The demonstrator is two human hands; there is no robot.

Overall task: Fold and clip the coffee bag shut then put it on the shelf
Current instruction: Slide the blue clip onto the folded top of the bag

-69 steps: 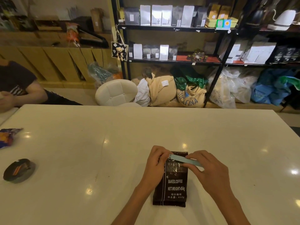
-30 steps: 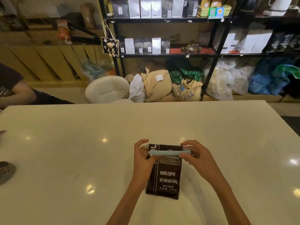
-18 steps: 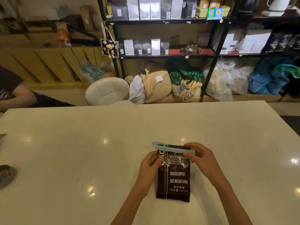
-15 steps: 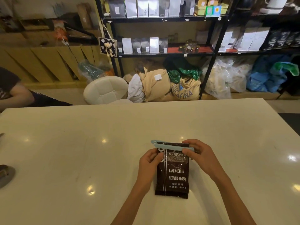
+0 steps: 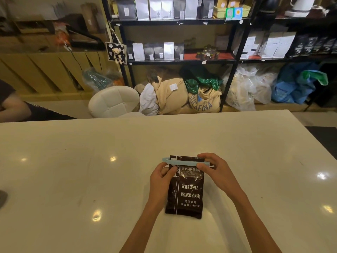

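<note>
A dark brown coffee bag [image 5: 187, 190] lies flat on the white table [image 5: 91, 170], its printed face up and its folded top pointing away from me. A pale blue bar clip [image 5: 182, 162] runs across that top, sticking out past the bag's left edge. My left hand [image 5: 161, 179] pinches the bag's upper left corner just below the clip. My right hand [image 5: 218, 173] grips the clip's right end together with the bag's top right corner. Beyond the table stands the black metal shelf [image 5: 180, 62], which carries several white and dark bags.
A white padded stool [image 5: 114, 101] and burlap sacks [image 5: 184, 95] sit on the floor between table and shelf. Plastic bags [image 5: 249, 88] fill the shelf's bottom right. Another person's arm [image 5: 14, 106] shows at the far left.
The clip went from tilted across the bag's front to lying straight over the folded top. My left hand slid down to the bag's corner. My head drifted a little.
</note>
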